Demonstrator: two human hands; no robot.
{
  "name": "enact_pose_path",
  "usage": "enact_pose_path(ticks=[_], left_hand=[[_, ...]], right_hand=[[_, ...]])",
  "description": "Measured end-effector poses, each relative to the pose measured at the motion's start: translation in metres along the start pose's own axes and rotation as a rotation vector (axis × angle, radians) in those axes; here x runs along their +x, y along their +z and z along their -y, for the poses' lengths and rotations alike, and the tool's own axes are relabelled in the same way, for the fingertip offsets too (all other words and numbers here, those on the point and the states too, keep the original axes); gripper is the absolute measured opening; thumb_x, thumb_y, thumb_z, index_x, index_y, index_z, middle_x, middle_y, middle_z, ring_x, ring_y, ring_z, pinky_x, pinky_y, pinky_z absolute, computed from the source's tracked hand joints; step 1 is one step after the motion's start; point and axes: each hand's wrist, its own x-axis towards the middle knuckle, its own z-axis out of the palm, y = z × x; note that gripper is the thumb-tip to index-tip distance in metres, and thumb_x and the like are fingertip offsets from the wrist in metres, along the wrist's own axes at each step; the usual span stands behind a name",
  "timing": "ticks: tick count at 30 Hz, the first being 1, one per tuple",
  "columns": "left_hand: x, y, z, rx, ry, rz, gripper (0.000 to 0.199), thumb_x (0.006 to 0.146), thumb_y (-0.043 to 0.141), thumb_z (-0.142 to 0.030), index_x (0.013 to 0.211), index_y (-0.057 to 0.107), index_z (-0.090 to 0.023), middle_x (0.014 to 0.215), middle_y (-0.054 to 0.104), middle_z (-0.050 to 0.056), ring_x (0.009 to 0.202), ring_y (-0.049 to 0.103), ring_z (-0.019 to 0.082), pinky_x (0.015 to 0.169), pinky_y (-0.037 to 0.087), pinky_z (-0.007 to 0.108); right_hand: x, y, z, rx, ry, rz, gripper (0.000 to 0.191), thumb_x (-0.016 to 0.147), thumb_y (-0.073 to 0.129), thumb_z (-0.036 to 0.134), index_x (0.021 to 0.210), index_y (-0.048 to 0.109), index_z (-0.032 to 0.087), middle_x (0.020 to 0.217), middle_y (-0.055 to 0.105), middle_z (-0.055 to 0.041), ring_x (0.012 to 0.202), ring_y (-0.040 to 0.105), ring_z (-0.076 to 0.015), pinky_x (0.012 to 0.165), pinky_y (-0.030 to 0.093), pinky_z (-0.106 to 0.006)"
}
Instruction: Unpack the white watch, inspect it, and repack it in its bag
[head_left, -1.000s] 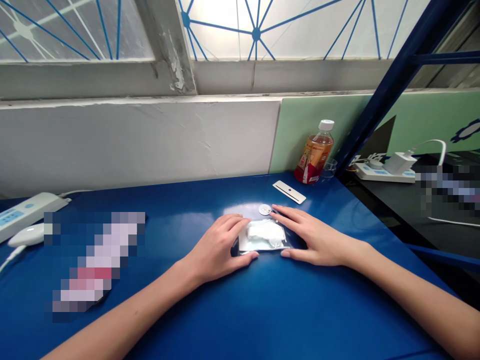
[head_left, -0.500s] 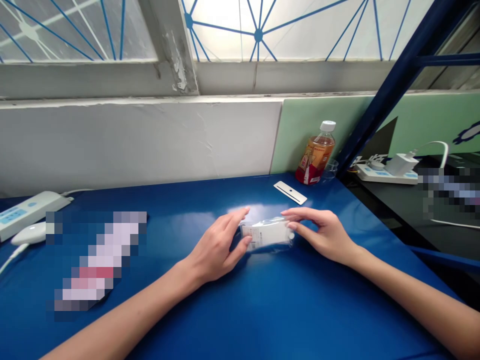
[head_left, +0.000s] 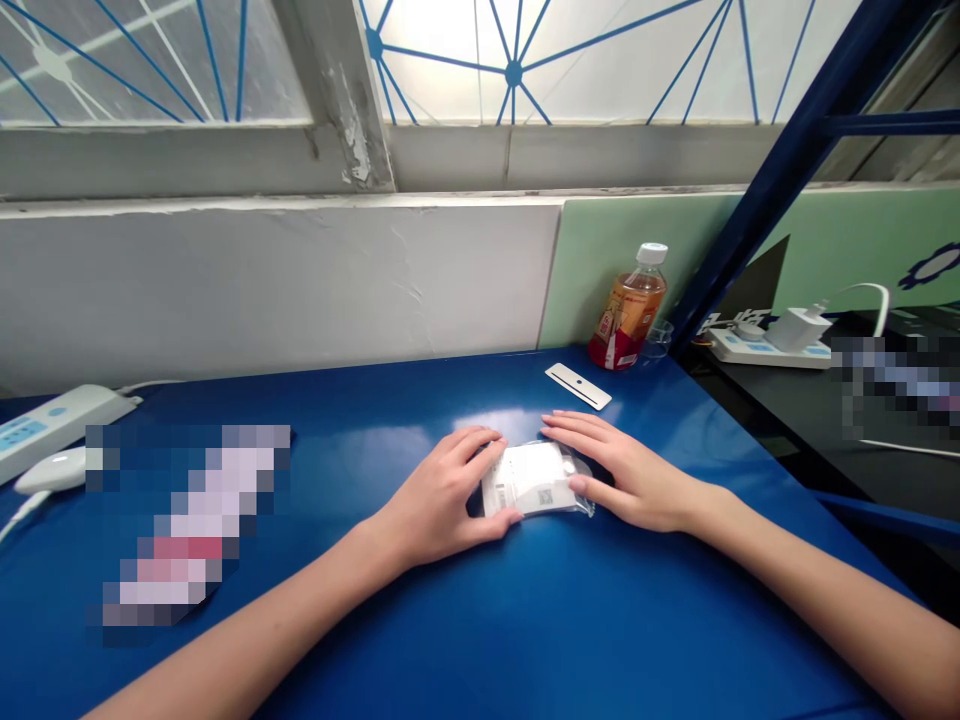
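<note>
A small white box [head_left: 529, 476] with printed labels lies on the blue tabletop inside a clear plastic bag [head_left: 583, 503]. My left hand [head_left: 448, 492] spans its left end, thumb at the near edge and fingers curled over the far edge. Over at the right end, my right hand [head_left: 626, 470] is open. Its fingers stretch past the box's far right corner, and the thumb rests against the bag's loose end. The bag partly hides under both hands.
Behind the box lies a flat white slotted strip [head_left: 578, 386], near an orange-labelled drink bottle [head_left: 628, 308]. Power strips [head_left: 56, 425] with white cables sit at far left and far right. A pixelated object [head_left: 199, 520] lies left. A blue metal post [head_left: 780, 170] rises at right.
The box has turned from edge-on to a broader face up. My right fingers have let go of the bag's end and spread; my left hand has closed further around the box.
</note>
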Motion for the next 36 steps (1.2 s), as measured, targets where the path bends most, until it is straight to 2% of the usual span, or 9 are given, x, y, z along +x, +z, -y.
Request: enact_pose_path(ticks=[3, 7, 11, 17, 21, 27, 32, 36], left_hand=[[-0.001, 0.002, 0.001, 0.034, -0.019, 0.026, 0.063, 0.085, 0.064, -0.048, 0.135, 0.053, -0.010, 0.140, 0.052, 0.020, 0.132, 0.046, 0.036, 0.109, 0.040, 0.052], [-0.002, 0.002, 0.001, 0.068, -0.030, 0.071, 0.064, 0.088, 0.061, -0.048, 0.135, 0.053, -0.007, 0.141, 0.052, 0.021, 0.136, 0.042, 0.036, 0.110, 0.040, 0.051], [0.000, 0.001, 0.000, 0.086, -0.020, 0.091, 0.061, 0.090, 0.058, -0.048, 0.135, 0.052, -0.008, 0.140, 0.053, 0.019, 0.136, 0.041, 0.034, 0.110, 0.039, 0.050], [0.001, -0.001, -0.005, 0.090, -0.027, 0.127, 0.059, 0.093, 0.051, -0.049, 0.138, 0.049, -0.010, 0.143, 0.050, 0.019, 0.136, 0.041, 0.034, 0.112, 0.036, 0.052], [0.000, 0.001, -0.011, 0.107, -0.081, 0.188, 0.061, 0.097, 0.043, -0.047, 0.144, 0.040, -0.009, 0.150, 0.041, 0.019, 0.142, 0.032, 0.033, 0.116, 0.027, 0.051], [0.001, 0.002, -0.014, 0.151, -0.086, 0.284, 0.061, 0.101, 0.032, -0.048, 0.152, 0.027, -0.014, 0.158, 0.027, 0.013, 0.147, 0.019, 0.031, 0.119, 0.018, 0.050], [0.000, 0.004, -0.010, 0.140, -0.065, 0.250, 0.070, 0.098, 0.033, -0.060, 0.153, 0.025, -0.017, 0.158, 0.028, 0.013, 0.147, 0.019, 0.031, 0.118, 0.019, 0.049], [-0.001, 0.005, -0.010, 0.142, -0.074, 0.237, 0.068, 0.099, 0.034, -0.059, 0.151, 0.030, -0.016, 0.158, 0.029, 0.014, 0.147, 0.020, 0.031, 0.118, 0.019, 0.050]], right_hand=[[-0.001, -0.002, 0.001, -0.022, -0.013, 0.090, 0.064, 0.095, 0.052, 0.045, 0.150, 0.035, 0.018, 0.153, 0.040, -0.0127, 0.144, 0.031, -0.0306, 0.115, 0.032, -0.052], [0.000, -0.001, 0.003, -0.066, -0.014, 0.195, 0.062, 0.100, 0.042, 0.045, 0.154, 0.025, 0.020, 0.158, 0.030, -0.0084, 0.147, 0.021, -0.0292, 0.118, 0.025, -0.052], [-0.001, -0.001, 0.004, -0.098, -0.014, 0.236, 0.068, 0.099, 0.041, 0.049, 0.156, 0.018, 0.018, 0.160, 0.023, -0.0079, 0.148, 0.017, -0.0286, 0.120, 0.021, -0.051], [0.000, 0.000, 0.005, -0.088, -0.015, 0.218, 0.069, 0.099, 0.042, 0.050, 0.155, 0.020, 0.017, 0.159, 0.025, -0.0090, 0.148, 0.019, -0.0292, 0.120, 0.022, -0.051], [0.001, 0.000, 0.006, -0.083, -0.005, 0.204, 0.069, 0.098, 0.043, 0.050, 0.154, 0.024, 0.015, 0.158, 0.029, -0.0103, 0.147, 0.021, -0.0289, 0.119, 0.024, -0.050], [0.000, 0.002, 0.011, -0.097, 0.058, 0.186, 0.066, 0.098, 0.042, 0.045, 0.152, 0.030, 0.009, 0.156, 0.031, -0.0142, 0.147, 0.023, -0.0302, 0.117, 0.027, -0.051], [0.004, 0.010, 0.019, -0.101, 0.122, 0.092, 0.065, 0.098, 0.041, 0.049, 0.146, 0.042, 0.006, 0.152, 0.039, -0.0176, 0.144, 0.031, -0.0323, 0.116, 0.031, -0.052], [0.006, 0.012, 0.022, -0.098, 0.135, 0.021, 0.058, 0.098, 0.042, 0.047, 0.140, 0.051, 0.009, 0.148, 0.046, -0.0157, 0.140, 0.038, -0.0316, 0.114, 0.034, -0.051]])
